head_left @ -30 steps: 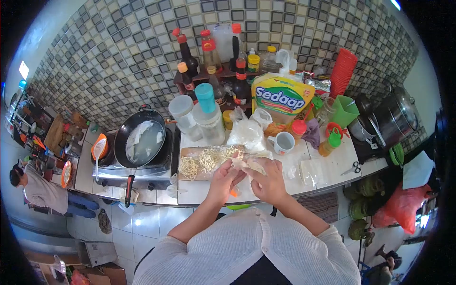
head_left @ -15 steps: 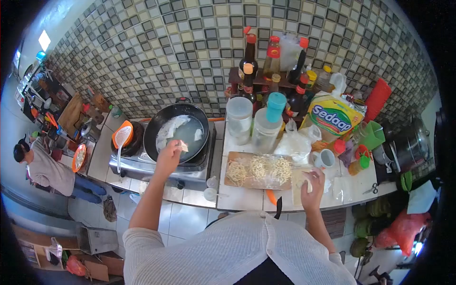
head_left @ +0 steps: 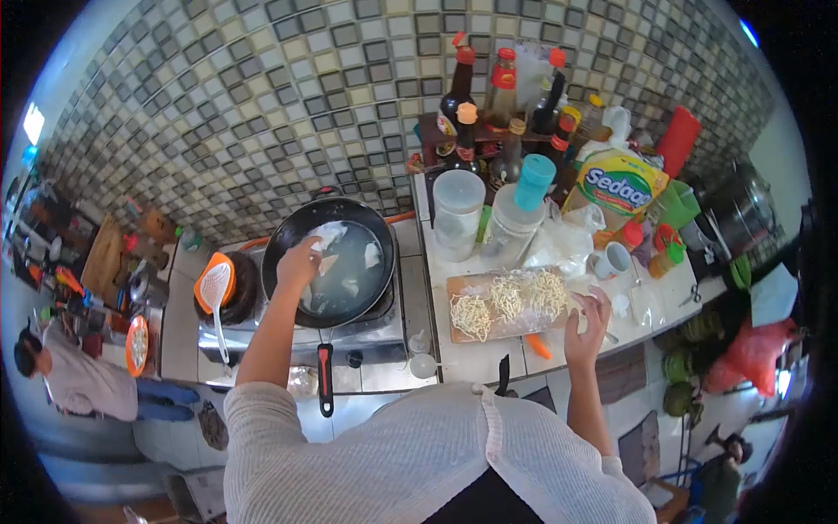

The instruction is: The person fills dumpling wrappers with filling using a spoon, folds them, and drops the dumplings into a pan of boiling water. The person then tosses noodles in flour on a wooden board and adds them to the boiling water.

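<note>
My left hand (head_left: 299,264) reaches down into the black frying pan (head_left: 390,279), over cloudy liquid. Its fingertips are bent beside the pale cooked pieces (head_left: 328,234). A cream triangular folded dough piece (head_left: 327,264) lies against or just beside the fingers; whether they hold it cannot be seen. Another pale piece (head_left: 372,255) floats near the pan's right side. My right hand (head_left: 591,319) is raised above the counter with fingers bent and apart, nothing visible in them. Left of it a wooden board (head_left: 483,282) bears heaps of raw noodles (head_left: 506,299).
A white slotted spoon (head_left: 216,286) rests on an orange-rimmed item left of the pan. The pan's handle (head_left: 326,380) juts over the counter edge. Jars (head_left: 458,218), sauce bottles (head_left: 463,87) and a yellow Sedaap bag (head_left: 615,183) stand behind the board. Another person (head_left: 83,375) stands far left.
My left hand has moved lower into the pan, and the dough piece at its fingertips now shows beside them. The pale piece in my right hand no longer shows there. The view has shifted.
</note>
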The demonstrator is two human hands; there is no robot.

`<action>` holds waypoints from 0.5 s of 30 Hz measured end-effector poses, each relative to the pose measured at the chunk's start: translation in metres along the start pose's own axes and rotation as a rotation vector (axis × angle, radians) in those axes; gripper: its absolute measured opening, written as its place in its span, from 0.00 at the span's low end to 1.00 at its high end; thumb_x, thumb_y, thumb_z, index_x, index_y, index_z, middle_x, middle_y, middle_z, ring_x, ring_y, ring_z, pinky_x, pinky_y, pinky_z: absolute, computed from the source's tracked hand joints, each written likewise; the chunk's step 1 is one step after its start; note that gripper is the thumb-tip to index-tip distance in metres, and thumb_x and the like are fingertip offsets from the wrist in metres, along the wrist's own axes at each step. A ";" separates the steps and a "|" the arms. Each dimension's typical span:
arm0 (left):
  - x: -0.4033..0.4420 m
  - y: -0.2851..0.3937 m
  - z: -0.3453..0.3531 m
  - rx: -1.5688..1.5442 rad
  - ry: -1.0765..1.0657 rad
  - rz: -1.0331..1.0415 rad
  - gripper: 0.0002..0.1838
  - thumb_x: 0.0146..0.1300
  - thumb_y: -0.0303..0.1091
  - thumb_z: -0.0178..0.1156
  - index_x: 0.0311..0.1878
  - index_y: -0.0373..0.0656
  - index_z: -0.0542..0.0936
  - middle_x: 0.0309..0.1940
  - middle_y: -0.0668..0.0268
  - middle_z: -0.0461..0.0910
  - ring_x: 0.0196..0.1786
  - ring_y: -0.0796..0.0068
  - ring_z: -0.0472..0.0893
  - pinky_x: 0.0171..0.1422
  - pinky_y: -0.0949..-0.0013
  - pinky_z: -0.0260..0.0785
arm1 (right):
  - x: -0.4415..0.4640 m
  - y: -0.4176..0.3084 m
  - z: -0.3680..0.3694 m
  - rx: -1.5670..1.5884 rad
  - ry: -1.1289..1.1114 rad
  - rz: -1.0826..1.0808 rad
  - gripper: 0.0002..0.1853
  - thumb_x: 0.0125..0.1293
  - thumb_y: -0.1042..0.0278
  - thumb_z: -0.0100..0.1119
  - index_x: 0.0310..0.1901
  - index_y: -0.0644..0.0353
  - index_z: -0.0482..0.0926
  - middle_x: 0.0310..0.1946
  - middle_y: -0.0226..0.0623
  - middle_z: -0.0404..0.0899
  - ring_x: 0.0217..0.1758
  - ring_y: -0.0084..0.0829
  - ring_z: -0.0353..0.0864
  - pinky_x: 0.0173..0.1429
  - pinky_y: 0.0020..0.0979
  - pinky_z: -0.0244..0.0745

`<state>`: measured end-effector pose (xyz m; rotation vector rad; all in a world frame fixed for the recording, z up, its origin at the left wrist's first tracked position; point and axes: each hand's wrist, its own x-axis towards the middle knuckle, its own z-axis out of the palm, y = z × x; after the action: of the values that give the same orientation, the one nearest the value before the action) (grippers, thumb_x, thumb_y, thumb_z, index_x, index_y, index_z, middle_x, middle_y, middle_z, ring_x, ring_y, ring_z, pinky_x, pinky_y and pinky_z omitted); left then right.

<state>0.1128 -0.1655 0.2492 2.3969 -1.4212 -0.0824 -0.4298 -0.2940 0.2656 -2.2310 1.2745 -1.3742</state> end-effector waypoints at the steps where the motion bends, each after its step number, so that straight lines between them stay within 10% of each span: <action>1: 0.009 -0.001 0.004 0.039 0.130 0.017 0.19 0.60 0.35 0.62 0.55 0.60 0.78 0.38 0.68 0.86 0.44 0.59 0.84 0.48 0.61 0.75 | -0.006 0.001 -0.001 -0.014 -0.002 0.019 0.19 0.55 0.82 0.54 0.48 0.57 0.81 0.58 0.42 0.70 0.50 0.36 0.75 0.48 0.33 0.71; 8: 0.017 0.099 -0.029 -0.267 0.044 0.286 0.15 0.62 0.39 0.61 0.52 0.56 0.82 0.31 0.66 0.86 0.36 0.61 0.85 0.42 0.62 0.75 | -0.023 0.004 -0.030 -0.083 -0.013 0.196 0.15 0.56 0.82 0.55 0.46 0.60 0.81 0.49 0.45 0.75 0.50 0.40 0.78 0.56 0.36 0.71; 15: -0.028 0.225 -0.015 -0.264 -0.289 0.546 0.14 0.60 0.46 0.64 0.48 0.56 0.84 0.30 0.65 0.86 0.34 0.66 0.85 0.39 0.65 0.74 | -0.024 0.020 -0.026 -0.060 -0.114 0.420 0.09 0.60 0.74 0.61 0.43 0.58 0.84 0.39 0.41 0.82 0.40 0.35 0.83 0.42 0.35 0.76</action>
<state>-0.0864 -0.2353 0.3338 1.7711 -2.0044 -0.4595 -0.4659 -0.2816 0.2532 -1.8952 1.6406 -1.0494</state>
